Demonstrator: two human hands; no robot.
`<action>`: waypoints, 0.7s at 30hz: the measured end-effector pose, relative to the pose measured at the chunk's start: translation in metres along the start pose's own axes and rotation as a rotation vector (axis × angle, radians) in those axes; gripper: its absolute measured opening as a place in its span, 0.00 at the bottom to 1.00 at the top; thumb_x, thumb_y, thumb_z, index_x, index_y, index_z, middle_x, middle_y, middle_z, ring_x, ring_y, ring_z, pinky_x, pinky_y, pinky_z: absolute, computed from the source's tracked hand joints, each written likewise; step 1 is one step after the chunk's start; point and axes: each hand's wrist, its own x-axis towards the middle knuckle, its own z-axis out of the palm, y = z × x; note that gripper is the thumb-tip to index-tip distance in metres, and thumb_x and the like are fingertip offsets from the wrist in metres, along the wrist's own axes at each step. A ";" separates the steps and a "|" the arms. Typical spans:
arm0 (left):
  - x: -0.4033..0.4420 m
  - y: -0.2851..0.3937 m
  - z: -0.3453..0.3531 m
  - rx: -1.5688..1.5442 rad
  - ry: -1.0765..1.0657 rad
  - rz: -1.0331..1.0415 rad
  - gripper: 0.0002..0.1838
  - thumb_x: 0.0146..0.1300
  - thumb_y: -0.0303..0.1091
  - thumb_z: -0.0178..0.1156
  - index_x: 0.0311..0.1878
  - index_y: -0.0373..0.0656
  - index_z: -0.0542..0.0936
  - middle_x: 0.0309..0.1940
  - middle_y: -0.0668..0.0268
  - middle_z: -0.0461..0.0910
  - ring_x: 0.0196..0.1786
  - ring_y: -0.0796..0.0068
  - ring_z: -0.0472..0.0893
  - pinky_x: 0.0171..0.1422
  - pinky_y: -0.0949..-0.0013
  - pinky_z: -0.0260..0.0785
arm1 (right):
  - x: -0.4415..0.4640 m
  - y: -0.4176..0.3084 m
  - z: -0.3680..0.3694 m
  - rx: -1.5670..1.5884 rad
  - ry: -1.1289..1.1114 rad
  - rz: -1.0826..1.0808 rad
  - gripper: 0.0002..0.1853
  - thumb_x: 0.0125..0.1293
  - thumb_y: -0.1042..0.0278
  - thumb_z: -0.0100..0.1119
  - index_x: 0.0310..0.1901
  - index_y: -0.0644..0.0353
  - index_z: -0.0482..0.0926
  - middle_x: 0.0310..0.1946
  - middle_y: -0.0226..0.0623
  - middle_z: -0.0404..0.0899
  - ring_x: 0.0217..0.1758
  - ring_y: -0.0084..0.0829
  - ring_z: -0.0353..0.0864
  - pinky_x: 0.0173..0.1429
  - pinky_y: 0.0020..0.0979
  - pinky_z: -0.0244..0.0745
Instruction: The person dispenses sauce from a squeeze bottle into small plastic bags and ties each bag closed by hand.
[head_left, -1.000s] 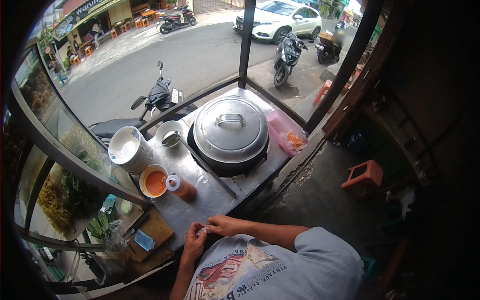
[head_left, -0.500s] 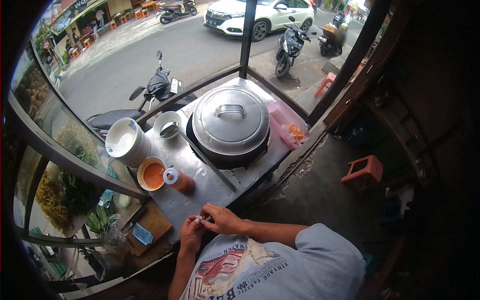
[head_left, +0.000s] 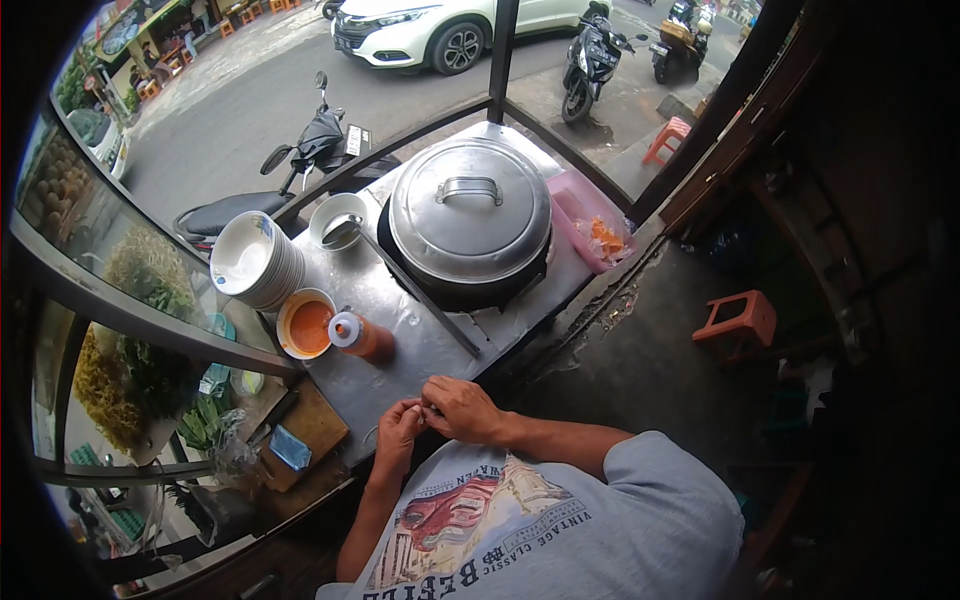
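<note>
My left hand (head_left: 401, 424) and my right hand (head_left: 461, 408) meet in front of my shirt, just beyond the near edge of the metal counter (head_left: 405, 375). Fingers of both hands are pinched together, tip to tip; whatever sits between them is too small and covered to make out. Closest to them on the counter stands an upright squeeze bottle (head_left: 362, 338) of orange-red sauce. Beside the bottle is a bowl of orange sauce (head_left: 306, 323). A long-handled ladle (head_left: 410, 280) rests with its head over a white bowl (head_left: 335, 210).
A large lidded pot (head_left: 470, 210) fills the counter's middle. Stacked bowls (head_left: 250, 260) stand at left, a pink tub (head_left: 585, 225) at right. Glass-cased greens and noodles, plus a cutting board (head_left: 315, 430) with a blue packet (head_left: 290, 449), lie left. An orange stool (head_left: 738, 322) stands on the floor.
Both hands shift slightly up and right in view, still together; a small whitish bit seen between the fingers before is now hidden. The white car has moved left along the street.
</note>
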 end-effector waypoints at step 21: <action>-0.029 0.012 -0.084 0.394 0.558 0.349 0.08 0.75 0.32 0.56 0.48 0.37 0.80 0.45 0.63 0.82 0.51 0.75 0.79 0.65 0.67 0.69 | 0.042 0.209 -0.285 0.489 0.888 0.468 0.04 0.70 0.75 0.53 0.45 0.62 0.74 0.39 0.39 0.82 0.38 0.28 0.87 0.40 0.26 0.82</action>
